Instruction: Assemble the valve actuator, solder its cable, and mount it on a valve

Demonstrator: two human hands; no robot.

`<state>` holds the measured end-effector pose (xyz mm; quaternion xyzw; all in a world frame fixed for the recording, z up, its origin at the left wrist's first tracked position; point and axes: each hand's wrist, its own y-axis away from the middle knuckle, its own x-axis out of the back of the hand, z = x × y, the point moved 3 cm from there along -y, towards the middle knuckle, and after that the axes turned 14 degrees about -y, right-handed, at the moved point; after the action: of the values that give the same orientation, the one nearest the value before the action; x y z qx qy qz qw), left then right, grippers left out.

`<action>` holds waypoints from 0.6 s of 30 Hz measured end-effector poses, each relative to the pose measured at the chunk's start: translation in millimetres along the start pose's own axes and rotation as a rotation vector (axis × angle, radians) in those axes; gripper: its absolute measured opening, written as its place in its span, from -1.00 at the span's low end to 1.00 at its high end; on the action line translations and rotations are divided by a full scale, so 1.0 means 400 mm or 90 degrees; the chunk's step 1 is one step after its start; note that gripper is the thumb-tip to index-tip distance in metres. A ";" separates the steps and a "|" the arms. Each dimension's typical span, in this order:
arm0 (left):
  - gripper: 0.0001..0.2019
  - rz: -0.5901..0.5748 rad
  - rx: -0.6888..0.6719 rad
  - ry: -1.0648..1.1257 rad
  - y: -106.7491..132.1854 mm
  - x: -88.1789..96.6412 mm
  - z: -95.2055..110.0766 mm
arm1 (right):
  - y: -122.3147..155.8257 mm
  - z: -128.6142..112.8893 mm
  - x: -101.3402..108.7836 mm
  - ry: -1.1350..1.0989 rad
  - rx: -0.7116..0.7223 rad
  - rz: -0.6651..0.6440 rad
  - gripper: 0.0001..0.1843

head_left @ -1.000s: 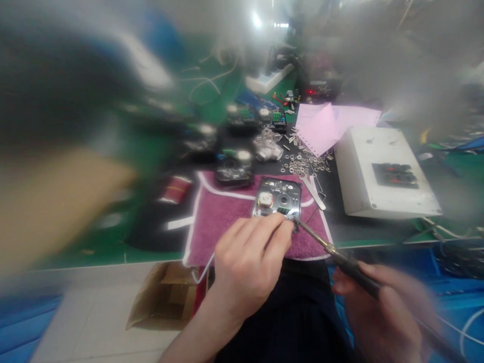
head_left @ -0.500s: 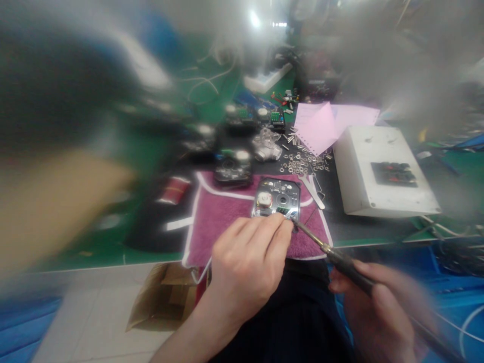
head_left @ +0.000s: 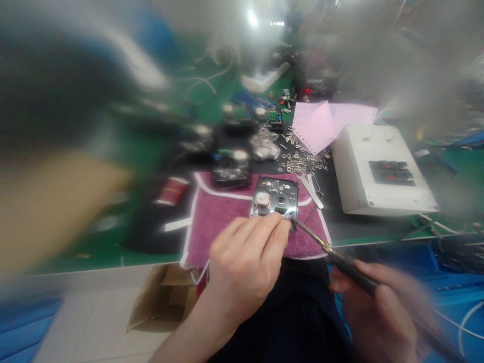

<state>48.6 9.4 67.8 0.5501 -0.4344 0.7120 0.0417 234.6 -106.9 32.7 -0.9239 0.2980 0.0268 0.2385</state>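
A black square circuit board (head_left: 289,190), carrying a round white part and a dark ring, lies on a purple towel (head_left: 219,206) with white edging. My left hand (head_left: 245,257) is closed at the board's near edge, fingers pressed together; what they pinch is hidden beneath them. In my right hand (head_left: 385,312), blurred at its outer side, is a soldering iron (head_left: 351,267) with a black handle and brass collar. Its tip meets the board's near right corner, beside my left fingertips. A thin wire-like line runs from near that corner across the towel.
Beyond the towel sit another board unit (head_left: 230,169), a clear plastic bag (head_left: 264,145), scattered nuts (head_left: 300,164) and a wrench (head_left: 312,191). A white box (head_left: 385,156) stands at right, pink papers (head_left: 321,123) behind. A red packet (head_left: 172,191) lies left; a cardboard box (head_left: 155,297) is below.
The whole view has shifted very slightly. Both hands, the soldering iron and the board keep the same places relative to one another. A small red light now shows on the dark device at the back.
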 end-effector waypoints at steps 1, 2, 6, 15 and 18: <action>-0.86 0.001 0.000 0.000 0.000 0.001 0.000 | -0.002 -0.004 -0.003 0.007 0.008 0.004 -0.77; -0.86 0.001 0.000 0.000 -0.001 0.001 0.000 | -0.004 -0.008 -0.006 0.018 0.010 0.004 -0.79; -0.84 0.002 -0.001 0.003 -0.002 0.002 0.001 | -0.012 -0.016 -0.013 0.065 0.017 0.005 -0.74; -0.83 -0.007 0.001 0.003 -0.001 0.001 0.001 | -0.014 -0.010 -0.006 0.047 0.027 0.042 -0.80; -0.83 -0.006 0.005 0.002 0.000 0.000 0.001 | -0.013 -0.012 0.000 0.049 0.034 0.070 -0.76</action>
<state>48.8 9.0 67.8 0.5510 -0.4293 0.7143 0.0435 237.1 -105.4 39.1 -0.8996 0.3582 -0.0034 0.2496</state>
